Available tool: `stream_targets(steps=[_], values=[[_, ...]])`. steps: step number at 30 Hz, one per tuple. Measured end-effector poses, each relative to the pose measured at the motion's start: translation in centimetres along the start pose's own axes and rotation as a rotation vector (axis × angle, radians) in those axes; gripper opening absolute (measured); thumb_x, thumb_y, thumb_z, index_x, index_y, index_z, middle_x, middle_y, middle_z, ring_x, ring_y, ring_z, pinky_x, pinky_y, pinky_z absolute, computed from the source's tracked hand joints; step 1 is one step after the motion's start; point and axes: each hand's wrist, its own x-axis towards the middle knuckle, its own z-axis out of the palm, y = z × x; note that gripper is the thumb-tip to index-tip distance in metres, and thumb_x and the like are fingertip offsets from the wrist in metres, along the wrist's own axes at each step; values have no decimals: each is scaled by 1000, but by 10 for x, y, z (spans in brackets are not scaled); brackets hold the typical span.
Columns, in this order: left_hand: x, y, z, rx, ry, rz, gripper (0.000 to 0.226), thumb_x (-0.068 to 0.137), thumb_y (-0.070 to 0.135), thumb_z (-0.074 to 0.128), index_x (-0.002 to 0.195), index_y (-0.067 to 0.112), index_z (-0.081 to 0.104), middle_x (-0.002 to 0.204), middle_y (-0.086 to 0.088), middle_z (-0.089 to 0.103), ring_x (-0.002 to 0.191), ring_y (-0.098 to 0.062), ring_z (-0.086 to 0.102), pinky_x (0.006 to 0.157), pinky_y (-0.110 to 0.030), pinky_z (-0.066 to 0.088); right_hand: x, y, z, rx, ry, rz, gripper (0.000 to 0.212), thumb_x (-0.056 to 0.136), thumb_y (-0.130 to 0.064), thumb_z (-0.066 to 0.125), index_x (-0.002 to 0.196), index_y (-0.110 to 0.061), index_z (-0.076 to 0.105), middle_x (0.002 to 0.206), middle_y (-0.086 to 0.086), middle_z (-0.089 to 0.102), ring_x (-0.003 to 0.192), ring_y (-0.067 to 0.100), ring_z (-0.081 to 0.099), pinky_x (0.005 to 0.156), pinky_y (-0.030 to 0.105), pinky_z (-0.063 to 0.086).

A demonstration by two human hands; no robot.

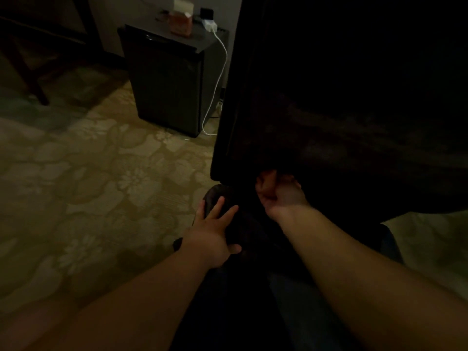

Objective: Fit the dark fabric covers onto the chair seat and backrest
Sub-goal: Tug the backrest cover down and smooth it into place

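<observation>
A big chair [354,110] fills the upper right, draped in a dark fabric cover [253,138] that hangs down its left side. My right hand [278,196] reaches up under the cover's bottom edge, and its curled fingers grip the hem there. My left hand [215,229] lies lower left with fingers spread flat against a dark rounded part [215,193] below the chair, thumb tucked under. The dim light hides what that dark part is.
A small black fridge [169,79] stands behind to the left, with a tissue box [179,21] and a white charger and cable [220,72] on top. Patterned carpet [88,186] covers the floor. A dark furniture leg [33,79] stands at far left.
</observation>
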Motion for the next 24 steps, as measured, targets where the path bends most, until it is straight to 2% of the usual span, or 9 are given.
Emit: stream_targets(steps=[4,7,10,11,14,18,21,22,24], values=[[5,-3,9,61,23,-5,109,87,67,70,160,59,-9,170,21,-29,156,-33,-34,128,-63,19,-29,5,19,-36,-72,-20,6,106,-24,60,106,-24,67,94,10,78,78,23,77,75,41,63],[15,-8,16,85,23,3,110,84,71,68,157,60,-14,167,20,-34,157,-29,-34,128,-65,16,-34,12,35,25,8,-23,11,107,-25,58,98,-26,64,75,5,78,79,25,74,85,45,63],[15,-12,18,64,76,30,110,83,70,68,156,61,-14,167,21,-32,156,-27,-35,128,-66,13,-26,11,52,94,50,128,29,113,-34,35,129,-28,59,131,8,71,123,28,65,106,41,51],[16,-13,19,55,79,23,110,83,70,67,156,61,-14,164,24,-33,155,-27,-37,129,-66,11,-26,14,51,107,75,149,29,114,-34,34,125,-27,60,140,10,65,129,29,62,111,41,47],[25,-19,27,101,82,39,110,74,81,56,156,62,-17,165,22,-37,154,-23,-38,128,-67,10,-39,26,47,1,62,63,16,108,-29,55,95,-28,64,102,9,79,99,28,76,101,48,56],[32,-30,32,119,96,77,103,69,83,46,161,60,5,176,18,-16,161,-21,-26,127,-68,10,-47,29,50,58,0,26,14,104,-29,64,89,-28,64,75,4,77,91,28,76,99,51,59],[21,-10,13,204,36,101,97,89,72,58,166,51,1,175,9,-21,152,-16,-39,130,-53,-14,-29,35,59,1,29,1,10,97,-37,67,89,-35,62,96,12,80,93,34,77,92,58,61],[16,-2,5,217,-14,66,96,94,67,59,165,51,-3,173,9,-25,148,-17,-41,129,-49,-18,-10,38,59,-33,33,41,4,97,-39,65,95,-37,62,105,14,79,96,36,76,90,56,61],[14,5,-4,198,-58,0,101,96,64,61,163,50,-13,170,9,-29,151,-25,-38,131,-48,-12,9,36,53,-18,3,133,23,101,-36,56,123,-34,62,111,16,76,99,36,74,84,46,60]])
